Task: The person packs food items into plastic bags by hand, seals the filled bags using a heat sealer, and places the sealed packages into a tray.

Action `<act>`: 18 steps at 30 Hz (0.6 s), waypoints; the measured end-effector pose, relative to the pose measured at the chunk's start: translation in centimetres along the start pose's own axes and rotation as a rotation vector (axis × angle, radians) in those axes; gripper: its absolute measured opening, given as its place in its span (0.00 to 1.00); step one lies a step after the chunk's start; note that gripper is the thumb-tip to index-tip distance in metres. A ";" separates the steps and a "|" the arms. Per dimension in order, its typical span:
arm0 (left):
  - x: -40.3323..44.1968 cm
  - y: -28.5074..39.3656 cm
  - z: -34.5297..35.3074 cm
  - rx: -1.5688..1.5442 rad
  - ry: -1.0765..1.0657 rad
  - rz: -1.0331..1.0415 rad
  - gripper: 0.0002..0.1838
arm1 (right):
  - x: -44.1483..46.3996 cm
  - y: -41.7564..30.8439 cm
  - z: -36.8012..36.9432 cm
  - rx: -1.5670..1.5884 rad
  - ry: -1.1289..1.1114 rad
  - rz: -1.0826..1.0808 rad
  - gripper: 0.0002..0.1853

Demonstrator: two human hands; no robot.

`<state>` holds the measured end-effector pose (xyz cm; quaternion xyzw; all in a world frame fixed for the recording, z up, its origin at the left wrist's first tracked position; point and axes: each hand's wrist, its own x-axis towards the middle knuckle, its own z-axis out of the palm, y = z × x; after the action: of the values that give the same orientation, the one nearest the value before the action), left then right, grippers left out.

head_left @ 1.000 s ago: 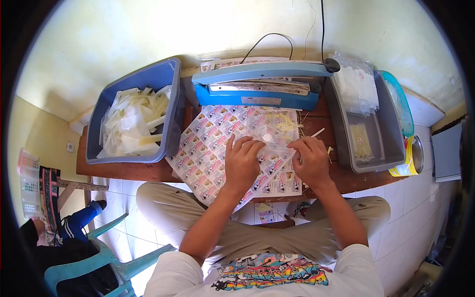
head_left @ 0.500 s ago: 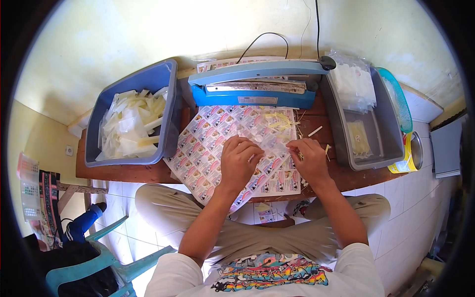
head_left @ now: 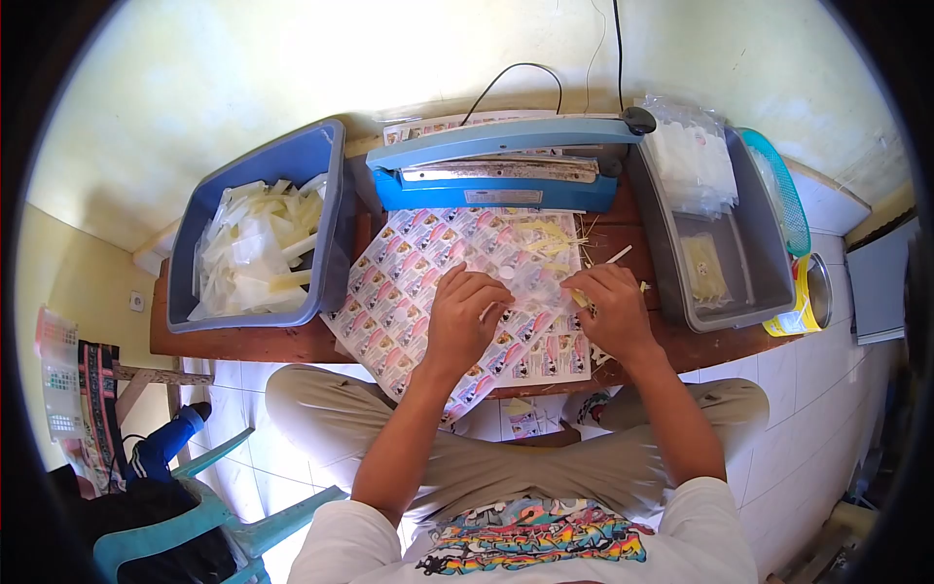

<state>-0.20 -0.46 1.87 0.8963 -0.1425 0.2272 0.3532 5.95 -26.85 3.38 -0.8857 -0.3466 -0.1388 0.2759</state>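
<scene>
Between my two hands is a clear plastic bag point(head_left: 534, 288) with a small white round spot near its left part. My left hand point(head_left: 465, 310) has its fingers curled and pinches the bag's left edge. My right hand point(head_left: 611, 304) is closed at the bag's right edge, with a small pale yellow piece point(head_left: 580, 298) showing at its fingertips. Under both hands lie printed paper sheets point(head_left: 404, 321). Pale yellow strips point(head_left: 547, 237) are scattered on the paper just beyond the bag. Behind them stands a blue sealing machine point(head_left: 501, 190) with its long arm raised.
On the left, a grey-blue bin point(head_left: 336, 229) holds many pale packets. A grey bin point(head_left: 681, 263) with clear bags and a filled packet stands right, beside a turquoise basket point(head_left: 793, 209) and a yellow can point(head_left: 803, 302). A turquoise chair point(head_left: 161, 530) is at lower left.
The bag has shifted between my hands, and a pale yellow piece now shows at my right fingertips. The whole view has drifted slightly.
</scene>
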 end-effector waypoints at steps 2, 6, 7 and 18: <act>0.0 -0.3 -0.5 0.001 -0.013 -0.013 0.12 | 0.0 0.3 -0.2 0.012 -0.013 0.001 0.16; 0.9 2.0 -1.7 0.094 -0.012 -0.064 0.16 | 0.0 -0.7 -0.3 0.067 0.021 -0.008 0.16; 0.8 2.4 -1.3 0.094 -0.014 -0.063 0.16 | 0.1 -1.0 -0.1 0.067 0.022 -0.006 0.16; 0.2 0.4 -1.2 -0.046 -0.027 -0.006 0.12 | -0.1 -0.1 0.5 0.011 -0.034 -0.023 0.18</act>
<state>-0.58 0.06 2.94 0.8915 -0.1499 0.2105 0.3722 5.88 -26.57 3.00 -0.8823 -0.3623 -0.1251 0.2731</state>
